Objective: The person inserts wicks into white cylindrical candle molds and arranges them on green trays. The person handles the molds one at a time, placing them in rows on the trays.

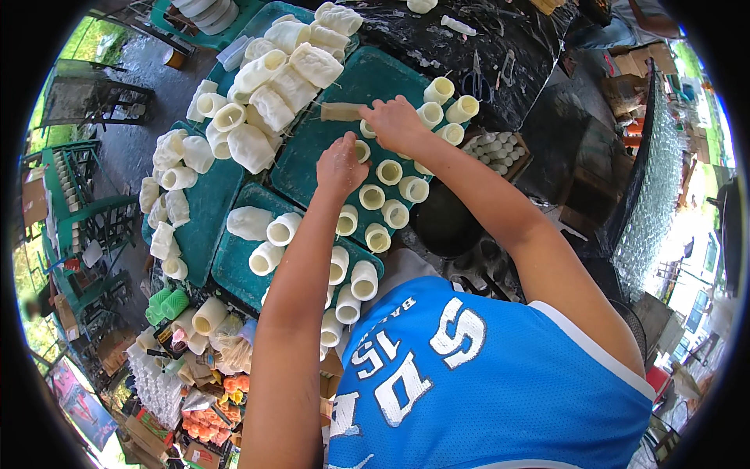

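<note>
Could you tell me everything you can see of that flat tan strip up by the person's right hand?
The flat strip is pale tan, roughly rectangular and plain, with no separate parts showing. It looks thin, perhaps plastic, though that is hard to tell. It lies crosswise in the picture over the teal tray; whether it rests there or is held just above cannot be told. Its right end meets the fingertips of the right hand; its left end points toward the lumpy cream pieces.
</note>
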`<state>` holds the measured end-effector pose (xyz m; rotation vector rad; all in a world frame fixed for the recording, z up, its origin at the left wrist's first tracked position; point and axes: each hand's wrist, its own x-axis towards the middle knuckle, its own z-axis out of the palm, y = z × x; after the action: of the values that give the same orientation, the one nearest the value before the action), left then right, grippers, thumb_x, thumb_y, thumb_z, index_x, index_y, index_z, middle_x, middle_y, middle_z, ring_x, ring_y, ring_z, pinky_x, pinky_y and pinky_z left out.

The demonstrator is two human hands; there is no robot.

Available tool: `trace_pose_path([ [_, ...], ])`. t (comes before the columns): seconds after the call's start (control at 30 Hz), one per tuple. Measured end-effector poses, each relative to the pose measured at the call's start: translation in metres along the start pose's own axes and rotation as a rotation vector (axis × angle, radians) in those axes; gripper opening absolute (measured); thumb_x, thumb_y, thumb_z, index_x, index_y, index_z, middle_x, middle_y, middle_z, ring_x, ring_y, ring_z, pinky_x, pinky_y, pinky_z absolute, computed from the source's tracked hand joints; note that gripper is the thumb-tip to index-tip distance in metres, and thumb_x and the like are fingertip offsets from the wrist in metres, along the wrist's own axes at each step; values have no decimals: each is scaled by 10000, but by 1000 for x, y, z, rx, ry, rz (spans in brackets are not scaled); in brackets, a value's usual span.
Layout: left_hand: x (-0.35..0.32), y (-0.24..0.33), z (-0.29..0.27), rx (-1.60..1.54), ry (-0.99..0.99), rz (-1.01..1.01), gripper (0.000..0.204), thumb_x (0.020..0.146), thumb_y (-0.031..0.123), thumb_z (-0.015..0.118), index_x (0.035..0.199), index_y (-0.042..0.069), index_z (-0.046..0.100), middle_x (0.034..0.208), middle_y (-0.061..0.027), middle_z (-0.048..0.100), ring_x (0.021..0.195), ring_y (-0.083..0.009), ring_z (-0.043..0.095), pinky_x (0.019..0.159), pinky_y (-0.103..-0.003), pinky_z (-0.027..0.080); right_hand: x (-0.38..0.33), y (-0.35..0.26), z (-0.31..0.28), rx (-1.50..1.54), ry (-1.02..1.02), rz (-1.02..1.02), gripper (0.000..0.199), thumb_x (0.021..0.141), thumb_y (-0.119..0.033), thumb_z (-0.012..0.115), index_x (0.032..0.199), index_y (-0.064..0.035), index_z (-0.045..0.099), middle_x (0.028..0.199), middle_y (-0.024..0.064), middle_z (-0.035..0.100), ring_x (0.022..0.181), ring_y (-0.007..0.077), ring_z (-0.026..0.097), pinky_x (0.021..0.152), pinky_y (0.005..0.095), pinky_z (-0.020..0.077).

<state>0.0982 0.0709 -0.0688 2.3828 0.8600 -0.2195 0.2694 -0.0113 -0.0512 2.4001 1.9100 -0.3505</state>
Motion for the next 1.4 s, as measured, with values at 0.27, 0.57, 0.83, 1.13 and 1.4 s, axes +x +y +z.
trace_pose_path([
  [0.27,-8,0,1,-45,102,25,634,833,263,876,1391,130,607,1381,-143,707,1264,-398,688,1014,-512,582,6,11,3,9,-22,16,421,883,-140,796,1292,-162,697,1122,91,764,1047,294,780,899,442,557],
  [0.57,0,-8,6,-60,71,50,477,849,144,779,1303,125,634,1236,-152,776,1144,-417,734,949,-541,599,1,11,4,17,44,-28,483,842,-109,838,1300,-152,690,1178,101,723,1077,302,765,899,424,587],
  [0.83,-4,-5,4,-89,88,58,479,850,161,800,1300,135,636,1235,-132,778,1148,-418,732,951,-538,596,1,7,1,34,22,4,513,837,-100,837,1324,-157,687,1219,104,696,1113,317,744,914,427,592],
  [1.13,-18,-9,-11,-92,107,137,766,834,290,892,1488,73,558,1451,-179,681,1300,-368,684,994,-512,589,-3,6,-19,12,-92,-7,715,803,-94,863,1470,-137,607,1347,98,648,1306,309,631,1063,493,518],
  [1.4,-127,-37,-127,-446,313,31,544,986,189,794,1472,20,616,1394,-175,708,1245,-290,707,983,-396,567,-47,26,-74,215,175,-56,606,884,-176,832,1452,-97,637,1381,115,680,1325,323,624,1094,484,508],
])
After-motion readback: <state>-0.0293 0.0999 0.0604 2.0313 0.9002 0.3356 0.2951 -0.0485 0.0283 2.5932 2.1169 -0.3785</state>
